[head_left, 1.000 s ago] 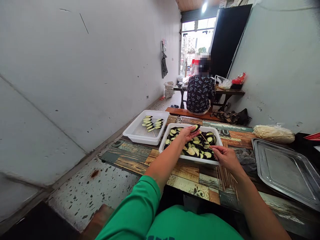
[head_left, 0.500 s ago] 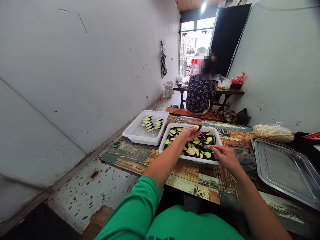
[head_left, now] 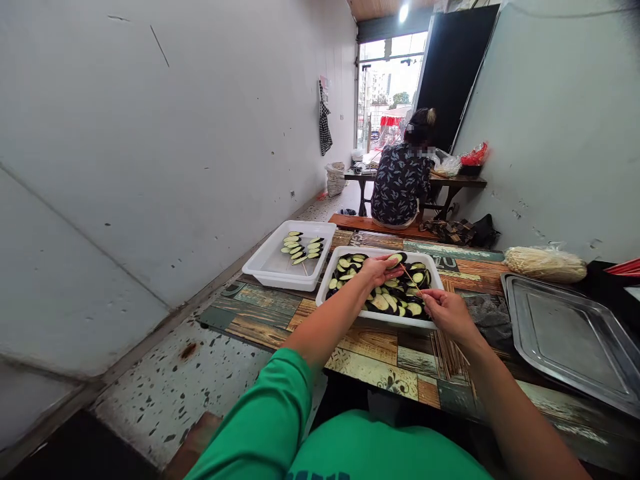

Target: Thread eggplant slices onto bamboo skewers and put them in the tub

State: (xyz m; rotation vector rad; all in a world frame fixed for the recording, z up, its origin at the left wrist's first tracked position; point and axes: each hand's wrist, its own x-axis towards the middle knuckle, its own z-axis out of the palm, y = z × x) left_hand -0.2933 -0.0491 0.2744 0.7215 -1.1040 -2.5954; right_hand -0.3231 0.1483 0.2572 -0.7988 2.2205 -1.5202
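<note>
Near right, loose thin tan wooden skewers [head_left: 445, 353] lie on your multicoloured plank-patterned table [head_left: 370, 345]. Your right hand [head_left: 449, 312] pinches 1 thin tan wooden stick [head_left: 413, 279] between thumb and fingertips, angled far-left. Your left hand's [head_left: 379, 272] fingers pinch 1 oval dark-skinned, pale-fleshed eggplant slice [head_left: 398, 258] by the stick's far end; can't tell if pierced. Both sit over a slice-filled white rectangular plastic tub [head_left: 400, 321]. Far left: 2nd white plastic tub [head_left: 273, 265], 2 rows of slices.
</note>
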